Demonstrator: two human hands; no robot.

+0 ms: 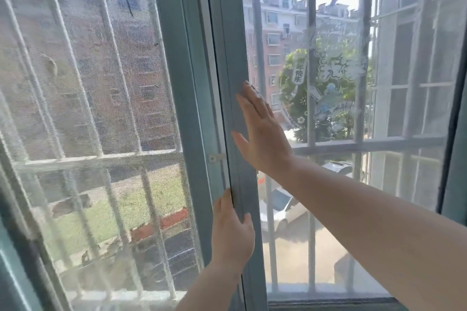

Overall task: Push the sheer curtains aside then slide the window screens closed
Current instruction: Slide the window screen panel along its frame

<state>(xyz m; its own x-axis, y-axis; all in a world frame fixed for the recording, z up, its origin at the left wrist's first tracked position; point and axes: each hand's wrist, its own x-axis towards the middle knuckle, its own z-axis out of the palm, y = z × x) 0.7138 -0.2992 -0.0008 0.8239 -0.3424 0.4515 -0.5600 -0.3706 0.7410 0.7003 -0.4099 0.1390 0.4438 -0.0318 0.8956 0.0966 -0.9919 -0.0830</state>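
Observation:
A mesh window screen (96, 98) in a blue-grey frame fills the left half of the view. Its right-hand frame post (235, 63) runs top to bottom through the middle. My right hand (262, 131) lies flat against that post, fingers pointing up and spread. Lower down, my left hand (232, 232) rests on the same post with the thumb hooked round its right edge. Right of the post is a glass pane (316, 108) with paper decorations stuck on it. A sheer curtain (419, 78) hangs at the far right, partly over the pane.
Metal security bars (312, 40) stand outside the window. A small latch (214, 158) sits on the frame left of the post. The windowsill (328, 302) runs along the bottom right. Buildings, trees and parked cars lie beyond.

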